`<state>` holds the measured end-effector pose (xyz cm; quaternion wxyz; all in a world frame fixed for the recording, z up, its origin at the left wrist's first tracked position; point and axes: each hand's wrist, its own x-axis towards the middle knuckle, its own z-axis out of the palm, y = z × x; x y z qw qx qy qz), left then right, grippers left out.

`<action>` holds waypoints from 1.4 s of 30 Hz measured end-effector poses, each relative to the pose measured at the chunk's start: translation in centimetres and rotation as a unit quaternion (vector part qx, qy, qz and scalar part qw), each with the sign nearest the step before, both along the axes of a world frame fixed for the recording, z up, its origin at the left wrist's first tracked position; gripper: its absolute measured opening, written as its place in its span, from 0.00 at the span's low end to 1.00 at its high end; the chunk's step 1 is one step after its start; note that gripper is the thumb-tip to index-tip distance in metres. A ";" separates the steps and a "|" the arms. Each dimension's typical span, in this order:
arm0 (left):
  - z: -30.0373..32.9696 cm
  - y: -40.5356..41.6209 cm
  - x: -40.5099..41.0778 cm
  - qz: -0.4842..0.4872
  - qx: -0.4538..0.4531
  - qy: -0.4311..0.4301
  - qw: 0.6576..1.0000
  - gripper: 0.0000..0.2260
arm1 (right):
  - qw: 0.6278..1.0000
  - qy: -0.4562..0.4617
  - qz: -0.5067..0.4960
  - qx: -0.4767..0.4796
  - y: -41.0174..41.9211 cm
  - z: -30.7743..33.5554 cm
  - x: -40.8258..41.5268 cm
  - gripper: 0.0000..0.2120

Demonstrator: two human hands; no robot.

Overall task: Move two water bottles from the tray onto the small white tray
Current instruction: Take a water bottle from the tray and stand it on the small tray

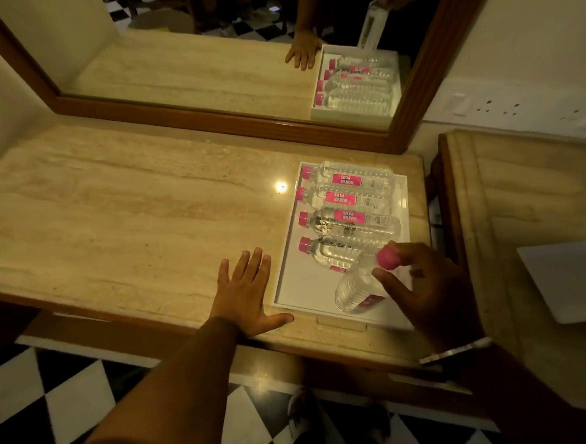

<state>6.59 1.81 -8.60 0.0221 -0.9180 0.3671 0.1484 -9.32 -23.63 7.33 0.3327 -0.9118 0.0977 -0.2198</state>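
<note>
A white tray (288, 253) lies on the right part of the stone counter, with several clear water bottles with pink caps lying side by side in it (348, 198). My right hand (425, 282) grips one more bottle (357, 286) by its pink cap, tilted, its base over the tray's near end. My left hand (246, 291) rests flat on the counter just left of the tray, fingers spread, holding nothing. A flat white sheet or small tray (573, 280) sits on the side counter at the right.
A wood-framed mirror (210, 120) stands along the back of the counter (130, 214) and reflects the hands and bottles. A wall socket plate (504, 106) is at the right. Black-and-white floor tiles (55, 390) show below the counter's front edge.
</note>
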 end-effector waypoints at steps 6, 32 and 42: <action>2.2 -1.5 0.1 0.029 0.013 0.060 0.998 0.63 | 0.996 -0.005 -0.014 0.083 -1.9 1.5 -0.6 0.25; 8.8 -36.6 -21.9 0.029 -0.105 0.023 0.994 0.65 | 0.988 -0.072 0.047 0.126 -31.5 9.4 -17.2 0.30; 8.2 -36.7 -22.1 0.031 -0.074 -0.015 0.997 0.64 | 0.989 -0.057 0.067 0.115 -32.2 6.8 -15.1 0.30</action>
